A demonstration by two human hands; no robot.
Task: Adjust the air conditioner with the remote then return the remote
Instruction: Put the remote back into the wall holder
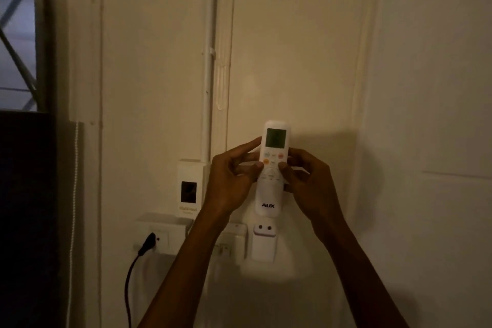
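while both bare hands are raised before the cream painted wall point(306, 61), one white oblong plastic remote point(272, 168) with a grey-green display and the lettering "aux" stands upright between them, its lower end just above one white plastic wall holder point(263, 243) with two dark holes. left hand point(231, 181) grips the remote's left edge, thumb tip pressed on the button area, fingers curled behind; right hand point(310, 184) clasps the right edge likewise, thumb on the buttons. counted on the wall: one small white box with a dark window point(189, 189), one white socket plate point(159, 237) carrying one black plug and cable point(138, 255), one further white switch plate point(234, 242), and one white vertical conduit point(209, 74). open wall lies above and to the right of the remote; the holder sits close below. the second plate is partly hidden by the left forearm; the button labels are blurred; a dark panel point(24, 208) and one window point(16, 34) are cut off at the left edge.
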